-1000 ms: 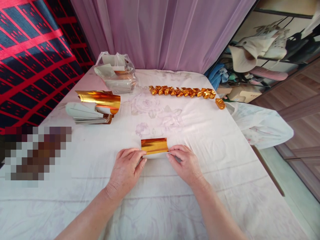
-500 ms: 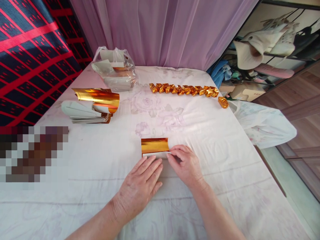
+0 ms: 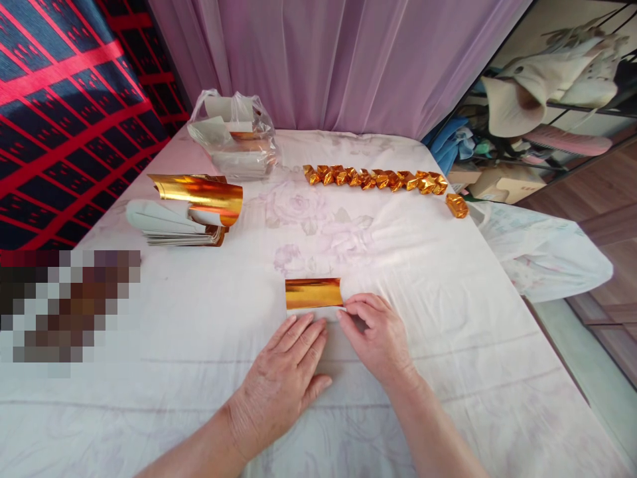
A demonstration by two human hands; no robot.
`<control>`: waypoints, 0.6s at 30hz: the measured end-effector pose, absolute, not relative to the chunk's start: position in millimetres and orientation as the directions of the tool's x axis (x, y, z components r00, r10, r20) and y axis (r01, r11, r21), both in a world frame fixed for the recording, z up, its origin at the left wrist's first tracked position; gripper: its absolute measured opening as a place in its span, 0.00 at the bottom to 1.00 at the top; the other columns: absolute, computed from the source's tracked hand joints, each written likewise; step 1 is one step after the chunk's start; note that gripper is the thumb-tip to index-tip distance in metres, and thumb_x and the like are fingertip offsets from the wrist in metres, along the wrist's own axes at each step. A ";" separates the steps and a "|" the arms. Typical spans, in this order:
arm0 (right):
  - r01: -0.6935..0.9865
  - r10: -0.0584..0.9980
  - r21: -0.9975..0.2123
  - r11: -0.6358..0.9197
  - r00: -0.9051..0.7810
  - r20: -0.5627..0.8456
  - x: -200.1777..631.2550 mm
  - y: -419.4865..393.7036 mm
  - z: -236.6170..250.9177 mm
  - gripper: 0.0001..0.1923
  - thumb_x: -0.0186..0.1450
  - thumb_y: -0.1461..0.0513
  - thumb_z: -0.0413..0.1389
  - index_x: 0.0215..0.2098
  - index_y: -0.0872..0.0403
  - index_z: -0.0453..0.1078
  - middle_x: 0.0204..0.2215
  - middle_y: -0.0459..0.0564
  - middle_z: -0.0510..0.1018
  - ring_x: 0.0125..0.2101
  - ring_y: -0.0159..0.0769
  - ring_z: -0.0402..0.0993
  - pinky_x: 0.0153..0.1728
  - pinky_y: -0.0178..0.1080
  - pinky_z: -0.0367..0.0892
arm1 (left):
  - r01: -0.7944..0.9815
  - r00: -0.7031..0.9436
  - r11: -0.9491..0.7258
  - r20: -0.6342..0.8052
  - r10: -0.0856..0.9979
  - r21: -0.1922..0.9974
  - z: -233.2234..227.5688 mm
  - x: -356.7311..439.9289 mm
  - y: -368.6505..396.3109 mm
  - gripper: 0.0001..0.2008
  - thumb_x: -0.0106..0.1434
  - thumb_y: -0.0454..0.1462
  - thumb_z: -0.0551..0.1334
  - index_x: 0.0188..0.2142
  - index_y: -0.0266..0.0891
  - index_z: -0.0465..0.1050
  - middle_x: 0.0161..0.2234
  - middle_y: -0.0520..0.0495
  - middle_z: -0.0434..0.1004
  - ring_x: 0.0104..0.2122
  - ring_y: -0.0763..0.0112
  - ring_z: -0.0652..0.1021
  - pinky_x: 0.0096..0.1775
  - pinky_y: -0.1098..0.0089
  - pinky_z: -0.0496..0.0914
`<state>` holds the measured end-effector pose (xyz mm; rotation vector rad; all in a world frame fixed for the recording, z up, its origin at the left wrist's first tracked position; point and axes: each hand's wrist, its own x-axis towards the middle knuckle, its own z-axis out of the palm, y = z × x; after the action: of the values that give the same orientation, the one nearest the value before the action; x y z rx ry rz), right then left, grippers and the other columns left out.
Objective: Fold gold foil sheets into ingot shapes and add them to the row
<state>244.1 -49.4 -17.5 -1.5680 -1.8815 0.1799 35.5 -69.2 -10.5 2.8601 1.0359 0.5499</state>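
Note:
A small sheet of gold foil paper (image 3: 312,293) lies partly folded on the white cloth-covered table (image 3: 448,318), its gold side up. My left hand (image 3: 286,375) rests flat, fingers together, pressing the sheet's near white part just below the gold flap. My right hand (image 3: 375,335) pinches the sheet's right edge with thumb and fingertips.
A stack of gold-and-white sheets (image 3: 186,212) with a curled top sheet sits at the left. A plastic bag of sheets (image 3: 233,136) stands at the back. A row of folded gold pieces (image 3: 375,179) lies across the far side, with one separate piece (image 3: 456,205). A blurred patch covers the left edge.
My left hand let go of the sheet's left edge and moved down to lie flat on its near part. The right hand stayed at the right edge. The gold flap lies flatter.

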 end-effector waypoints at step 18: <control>0.837 0.916 -0.490 0.244 -0.033 0.400 242.7 -49.7 -17.9 0.09 0.67 0.60 0.55 0.29 0.51 0.72 0.32 0.49 0.78 0.33 0.37 0.73 0.37 0.41 0.68 | 0.614 0.711 -0.763 0.279 0.646 0.201 -9.0 35.2 -67.7 0.27 0.72 0.49 0.51 0.62 0.35 0.65 0.61 0.41 0.70 0.63 0.58 0.66 0.64 0.57 0.59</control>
<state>242.7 -49.7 -17.9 -1.6002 -1.8725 0.1564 35.2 -67.7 -9.0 2.8187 1.0410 0.5140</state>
